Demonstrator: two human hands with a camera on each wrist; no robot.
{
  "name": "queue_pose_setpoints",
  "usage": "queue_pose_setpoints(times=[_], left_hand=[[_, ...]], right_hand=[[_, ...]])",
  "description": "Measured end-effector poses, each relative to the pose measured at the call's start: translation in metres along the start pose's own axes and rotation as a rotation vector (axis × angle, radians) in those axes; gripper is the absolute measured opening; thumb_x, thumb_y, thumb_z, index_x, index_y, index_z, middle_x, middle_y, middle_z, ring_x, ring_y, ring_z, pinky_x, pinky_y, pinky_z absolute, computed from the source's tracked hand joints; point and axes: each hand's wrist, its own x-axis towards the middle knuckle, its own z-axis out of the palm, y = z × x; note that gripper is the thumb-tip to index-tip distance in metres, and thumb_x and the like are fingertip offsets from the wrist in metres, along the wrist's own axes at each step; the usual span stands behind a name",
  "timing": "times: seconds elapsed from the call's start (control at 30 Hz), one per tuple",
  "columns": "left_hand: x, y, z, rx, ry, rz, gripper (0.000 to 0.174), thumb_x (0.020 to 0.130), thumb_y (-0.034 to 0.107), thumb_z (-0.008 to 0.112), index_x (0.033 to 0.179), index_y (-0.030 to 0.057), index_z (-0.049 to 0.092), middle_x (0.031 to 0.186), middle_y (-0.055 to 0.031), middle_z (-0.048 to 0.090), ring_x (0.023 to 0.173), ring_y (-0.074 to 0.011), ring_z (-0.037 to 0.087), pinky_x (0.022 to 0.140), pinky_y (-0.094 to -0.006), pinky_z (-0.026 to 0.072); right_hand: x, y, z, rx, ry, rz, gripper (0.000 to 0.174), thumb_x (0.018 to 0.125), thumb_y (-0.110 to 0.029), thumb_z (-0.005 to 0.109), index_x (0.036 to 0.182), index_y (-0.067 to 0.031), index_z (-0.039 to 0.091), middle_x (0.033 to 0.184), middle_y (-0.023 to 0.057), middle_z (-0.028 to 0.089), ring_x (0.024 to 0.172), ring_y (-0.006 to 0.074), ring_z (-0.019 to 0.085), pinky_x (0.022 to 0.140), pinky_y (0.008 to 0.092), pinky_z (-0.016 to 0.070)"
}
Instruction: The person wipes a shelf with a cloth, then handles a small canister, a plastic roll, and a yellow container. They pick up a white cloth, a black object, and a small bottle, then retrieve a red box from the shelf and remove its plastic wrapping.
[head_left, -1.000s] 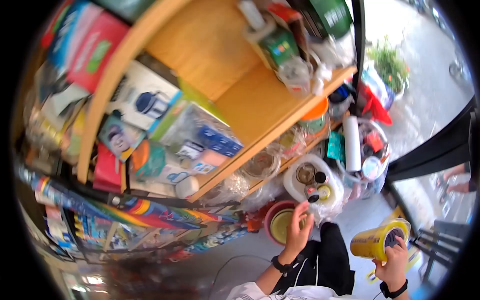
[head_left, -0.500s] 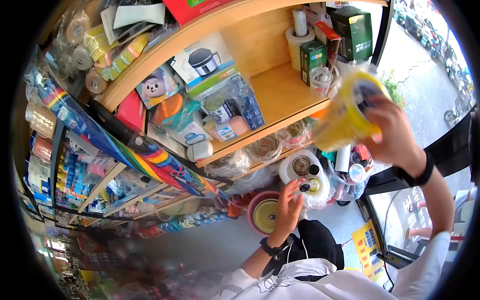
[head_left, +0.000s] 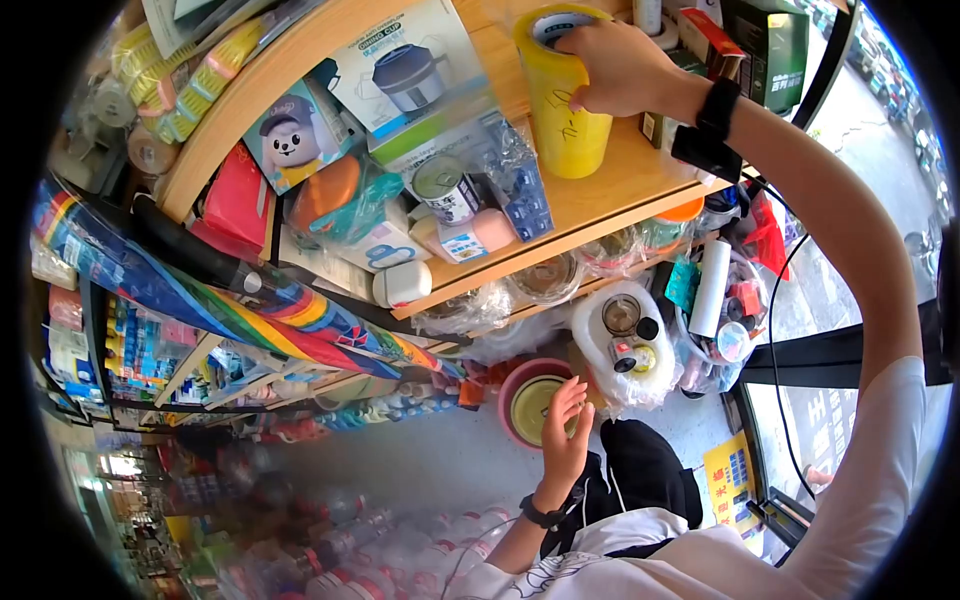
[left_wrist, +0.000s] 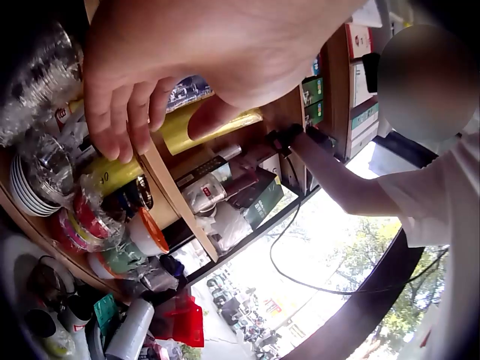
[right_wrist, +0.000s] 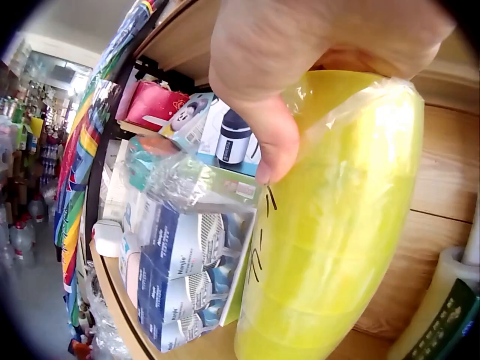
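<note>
A tall stack of yellow packing tape rolls [head_left: 570,125], wrapped in clear film with black handwriting on its side, stands upright on the wooden shelf [head_left: 610,195]. My right hand [head_left: 635,70] grips its upper end; the right wrist view shows the thumb pressed on the side of the tape stack [right_wrist: 337,217]. Blue-and-white boxes [right_wrist: 176,270] in plastic sit right beside it. Low in front of the body, my left hand [head_left: 566,440] hangs with loosely bent fingers and holds nothing. In the head view it overlaps a pink basin [head_left: 508,405] on the floor.
Left on the shelf are a dining cup box [head_left: 410,70] and a white tin [head_left: 445,190]. Green boxes [head_left: 765,55] stand at its right end. Below are a white container [head_left: 625,340] and a filled basket [head_left: 725,310]. A rainbow umbrella [head_left: 250,300] hangs at left.
My right hand has carried the tape stack from low at the right up and leftward onto the shelf. My left hand has stayed near the basin, shifting only slightly.
</note>
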Motion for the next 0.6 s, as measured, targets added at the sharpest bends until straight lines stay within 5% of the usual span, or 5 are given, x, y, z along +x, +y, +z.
queue_pose_setpoints(times=[0.33, 0.37, 0.4, 0.47, 0.6], left_hand=[[0.012, -0.016, 0.021, -0.038, -0.005, -0.042, 0.045, 0.102, 0.014, 0.063, 0.144, 0.0028, 0.052, 0.133, -0.0144, 0.065, 0.123, -0.0224, 0.062, 0.103, -0.0365, 0.0484], [0.016, -0.014, 0.022, -0.038, -0.005, -0.043, 0.045, 0.102, 0.014, 0.063, 0.144, 0.0028, 0.052, 0.133, -0.0144, 0.065, 0.123, -0.0224, 0.062, 0.103, -0.0365, 0.0484], [0.02, -0.011, 0.024, -0.031, -0.007, -0.024, 0.045, 0.102, 0.014, 0.063, 0.144, 0.003, 0.052, 0.132, -0.0143, 0.065, 0.122, -0.0223, 0.062, 0.103, -0.0364, 0.0484], [0.023, -0.009, 0.024, -0.026, -0.012, 0.003, 0.045, 0.102, 0.014, 0.063, 0.144, 0.0031, 0.052, 0.132, -0.0143, 0.065, 0.122, -0.0222, 0.062, 0.103, -0.0364, 0.0484], [0.031, -0.011, 0.022, -0.018, 0.013, -0.008, 0.045, 0.103, 0.014, 0.063, 0.144, 0.0032, 0.051, 0.133, -0.0148, 0.065, 0.123, -0.0225, 0.062, 0.104, -0.0361, 0.0482]], right_hand=[[0.044, -0.011, 0.027, -0.002, -0.059, -0.025, 0.052, 0.075, -0.021, 0.083, 0.123, -0.0053, 0.07, 0.112, 0.0162, 0.074, 0.104, 0.0322, 0.072, 0.09, 0.0412, 0.0578], [0.051, -0.011, 0.015, 0.06, -0.305, 0.063, 0.05, 0.074, -0.017, 0.071, 0.122, -0.0062, 0.069, 0.119, 0.0283, 0.068, 0.111, 0.0381, 0.068, 0.094, 0.0482, 0.0559], [0.055, -0.009, 0.023, 0.066, -0.309, 0.057, 0.05, 0.074, -0.017, 0.071, 0.122, -0.0062, 0.069, 0.119, 0.0283, 0.068, 0.111, 0.0381, 0.068, 0.094, 0.0482, 0.0559], [0.062, 0.001, 0.04, 0.109, -0.124, -0.017, 0.04, 0.072, -0.017, 0.071, 0.109, -0.001, 0.07, 0.109, 0.0244, 0.071, 0.106, 0.0409, 0.069, 0.089, 0.0487, 0.057], [0.084, 0.009, 0.064, 0.214, -0.041, -0.034, 0.04, 0.071, -0.017, 0.073, 0.107, 0.0011, 0.07, 0.108, 0.0244, 0.071, 0.105, 0.0419, 0.068, 0.087, 0.048, 0.0568]])
